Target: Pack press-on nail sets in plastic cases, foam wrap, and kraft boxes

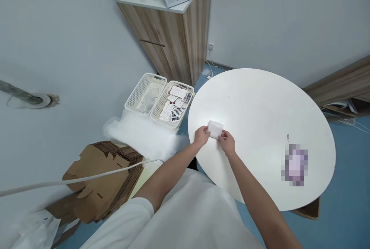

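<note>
A small white square packet (215, 128), its surface soft-looking like foam wrap, is at the near left edge of the white oval table (260, 102). My left hand (202, 135) pinches its left side, fingers closed. On the opposite side, the fingers of my right hand (227, 141) close on its lower right corner. What is inside the packet is hidden.
Left of the table stand a white basket (172, 125) of cards with small dark pieces and another basket (130, 106) with clear plastic. White wrap sheets (144, 133) and flattened cardboard boxes (98, 179) lie nearer. A blurred-out purple item (296, 164) rests at the table's right.
</note>
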Demonstrator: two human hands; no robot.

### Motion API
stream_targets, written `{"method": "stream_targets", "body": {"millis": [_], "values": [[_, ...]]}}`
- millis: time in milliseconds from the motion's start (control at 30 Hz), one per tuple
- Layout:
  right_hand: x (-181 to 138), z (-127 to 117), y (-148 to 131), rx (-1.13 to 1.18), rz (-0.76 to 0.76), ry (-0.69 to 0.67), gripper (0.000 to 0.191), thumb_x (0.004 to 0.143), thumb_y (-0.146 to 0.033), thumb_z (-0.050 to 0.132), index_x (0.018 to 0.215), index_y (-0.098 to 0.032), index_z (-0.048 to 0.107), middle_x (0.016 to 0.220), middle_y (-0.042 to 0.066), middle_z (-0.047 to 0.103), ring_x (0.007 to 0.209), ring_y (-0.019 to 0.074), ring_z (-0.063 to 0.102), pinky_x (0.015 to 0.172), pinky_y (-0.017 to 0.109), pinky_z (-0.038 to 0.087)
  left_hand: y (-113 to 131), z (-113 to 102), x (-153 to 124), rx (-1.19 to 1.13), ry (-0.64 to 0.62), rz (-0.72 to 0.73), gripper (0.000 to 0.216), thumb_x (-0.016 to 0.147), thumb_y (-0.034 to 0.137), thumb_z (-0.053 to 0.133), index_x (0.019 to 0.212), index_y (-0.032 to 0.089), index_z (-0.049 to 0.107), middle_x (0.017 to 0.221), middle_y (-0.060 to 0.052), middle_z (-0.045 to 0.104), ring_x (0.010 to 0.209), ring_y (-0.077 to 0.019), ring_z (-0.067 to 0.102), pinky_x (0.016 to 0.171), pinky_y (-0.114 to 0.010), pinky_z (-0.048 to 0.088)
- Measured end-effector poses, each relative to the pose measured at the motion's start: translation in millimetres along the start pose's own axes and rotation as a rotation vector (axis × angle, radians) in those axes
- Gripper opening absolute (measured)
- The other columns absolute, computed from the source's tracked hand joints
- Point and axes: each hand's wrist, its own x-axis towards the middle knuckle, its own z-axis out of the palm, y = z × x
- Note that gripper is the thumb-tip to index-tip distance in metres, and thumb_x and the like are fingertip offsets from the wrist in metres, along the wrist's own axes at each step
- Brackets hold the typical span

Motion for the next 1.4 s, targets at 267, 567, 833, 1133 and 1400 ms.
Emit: {"method": "stream_targets", "body": {"millis": [267,567,833,1133,1400], "values": [[52.4,66.8,-64.8,-0.034,0.001,0.09,0.037,0.064,-0.031,0.051,0.1,-0.023,0.045,0.081,-0.001,0.057,0.063,0.0134,0.056,0.064,0.028,0.044,0.6,-55.9,84.1,0.106,0.064,0.096,0.031,0.072,0.019,0.058,0.103,0.018,0.052,0.095,-0.005,0.063,0.083,-0.0146,0.059,0.076,-0.026,0.044],[72.1,81.6,-82.7,-0.077,-0.035,0.117,0.023,0.07,-0.032,0.046,0.089,-0.021,0.049,0.087,0.002,0.057,0.07,0.0146,0.054,0.068,0.029,0.042,7.2,-64.6,107.1,0.316,0.073,0.263,0.023,0.079,0.02,0.048,0.101,0.016,0.051,0.101,-0.01,0.056,0.097,-0.0202,0.053,0.083,-0.031,0.04],[59.1,72.6,-82.0,0.013,0.005,0.117,0.043,0.072,-0.042,0.045,0.109,-0.019,0.046,0.107,0.007,0.053,0.08,0.0146,0.053,0.074,0.029,0.043,6.0,-68.0,94.2,0.252,0.049,0.222,0.042,0.079,0.025,0.047,0.118,0.012,0.038,0.116,-0.015,0.046,0.113,-0.0242,0.041,0.094,-0.036,0.033],[-11.9,31.0,-34.8,0.087,0.065,0.098,0.049,0.073,-0.044,0.047,0.117,-0.023,0.04,0.112,0.006,0.05,0.076,0.0127,0.056,0.072,0.03,0.045,-11.3,-73.4,31.0,0.182,0.031,0.345,0.05,0.078,0.027,0.05,0.124,0.017,0.032,0.124,-0.013,0.038,0.12,-0.0224,0.033,0.1,-0.037,0.029],[-102.0,-14.6,33.2,0.076,0.149,0.093,0.046,0.071,-0.043,0.05,0.111,-0.02,0.045,0.099,0.007,0.056,0.07,0.0141,0.058,0.068,0.032,0.047,-57.3,-71.9,-58.4,0.167,-0.228,0.326,0.032,0.079,0.025,0.047,0.11,0.019,0.049,0.115,-0.008,0.049,0.11,-0.0189,0.045,0.095,-0.034,0.036]]}}
